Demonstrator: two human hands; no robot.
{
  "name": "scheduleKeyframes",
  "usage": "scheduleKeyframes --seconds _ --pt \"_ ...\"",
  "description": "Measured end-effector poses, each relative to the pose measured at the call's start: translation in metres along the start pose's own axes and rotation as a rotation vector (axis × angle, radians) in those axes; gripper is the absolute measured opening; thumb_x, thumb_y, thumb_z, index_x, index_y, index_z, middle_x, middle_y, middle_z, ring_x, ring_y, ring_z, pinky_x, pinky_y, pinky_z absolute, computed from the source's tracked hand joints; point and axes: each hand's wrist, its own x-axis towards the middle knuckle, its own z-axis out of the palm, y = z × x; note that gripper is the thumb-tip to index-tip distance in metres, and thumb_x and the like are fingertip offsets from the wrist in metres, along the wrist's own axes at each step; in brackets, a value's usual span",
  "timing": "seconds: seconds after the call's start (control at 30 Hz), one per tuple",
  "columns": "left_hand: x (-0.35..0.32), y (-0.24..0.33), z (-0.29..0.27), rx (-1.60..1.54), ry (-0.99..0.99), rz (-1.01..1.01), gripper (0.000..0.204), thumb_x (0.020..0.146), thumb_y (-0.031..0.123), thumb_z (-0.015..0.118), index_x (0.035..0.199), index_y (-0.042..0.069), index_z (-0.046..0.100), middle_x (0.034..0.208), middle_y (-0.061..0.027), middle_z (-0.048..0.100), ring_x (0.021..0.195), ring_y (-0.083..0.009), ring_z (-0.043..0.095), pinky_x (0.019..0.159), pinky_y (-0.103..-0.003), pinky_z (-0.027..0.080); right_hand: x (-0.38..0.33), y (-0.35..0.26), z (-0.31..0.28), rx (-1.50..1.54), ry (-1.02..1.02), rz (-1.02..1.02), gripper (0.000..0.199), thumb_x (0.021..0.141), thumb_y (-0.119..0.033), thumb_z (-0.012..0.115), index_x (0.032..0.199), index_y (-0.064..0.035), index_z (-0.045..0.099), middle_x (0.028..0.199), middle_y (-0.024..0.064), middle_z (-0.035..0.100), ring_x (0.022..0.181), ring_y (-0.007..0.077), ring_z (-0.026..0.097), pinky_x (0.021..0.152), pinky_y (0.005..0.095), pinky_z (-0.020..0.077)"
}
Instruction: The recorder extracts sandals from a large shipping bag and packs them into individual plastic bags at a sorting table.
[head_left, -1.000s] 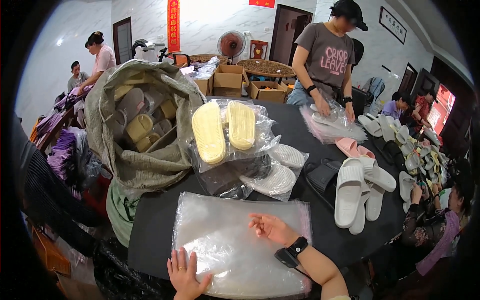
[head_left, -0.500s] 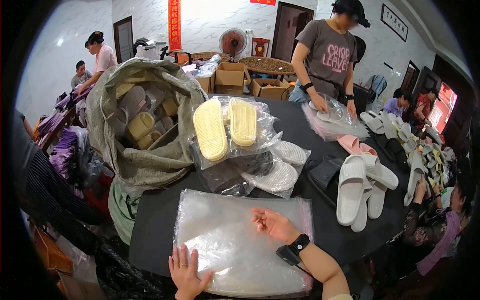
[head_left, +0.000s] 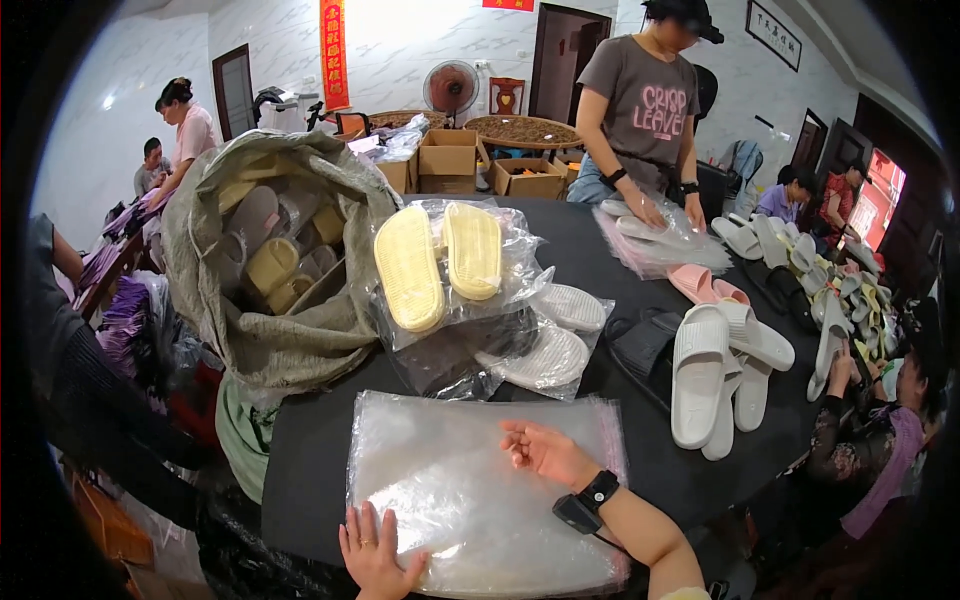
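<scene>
A stack of clear plastic bags (head_left: 450,470) lies flat on the black table in front of me. My left hand (head_left: 378,552) rests on its near left corner, palm down with the fingers spread. Over the middle right of the stack is my right hand (head_left: 545,450), turned partly on its side, fingers loosely curled and a little apart, with nothing visible in it. Just beyond the bags lie yellow slippers (head_left: 410,270) in clear wrapping, on top of a dark wrapped pair (head_left: 455,350). Wrapped white slippers (head_left: 550,355) sit beside them.
On the left stands a large woven sack (head_left: 240,330) of bagged slippers. Loose white slippers (head_left: 700,375), black slippers (head_left: 645,345) and pink slippers (head_left: 692,283) lie to the right. A co-worker (head_left: 640,110) across the table handles slippers and bags; another person (head_left: 880,430) sits at right.
My hands stay almost where they were on the bags. The whole view has shifted slightly. Across the table, the co-worker's slippers now lie further under the clear plastic.
</scene>
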Motion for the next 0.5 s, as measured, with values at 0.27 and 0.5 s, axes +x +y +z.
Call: scheduleKeyframes --seconds 0.27,0.5 --pt "-0.0029 0.0004 0.0017 0.023 -0.008 0.001 0.071 0.077 0.05 0.055 0.132 0.006 0.044 0.14 -0.0211 0.034 0.13 -0.0376 0.03 0.102 -0.051 0.024 0.0008 0.0027 -0.0057 -0.008 -0.029 0.011 0.043 0.092 -0.023 0.046 0.129 -0.0025 0.042 0.108 0.007 0.057 0.083 0.0122 0.054 0.078 0.0275 0.0441" --pt "-0.0023 0.0018 0.0011 0.01 -0.007 -0.006 0.07 0.078 0.05 0.055 0.132 0.007 0.044 0.14 -0.0204 0.034 0.13 -0.0376 0.03 0.102 -0.051 0.025 -0.0007 0.0 -0.0012 -0.016 0.002 0.047 0.042 0.093 -0.022 0.046 0.129 -0.0021 0.042 0.108 0.0071 0.057 0.084 0.012 0.054 0.079 0.027 0.0441"
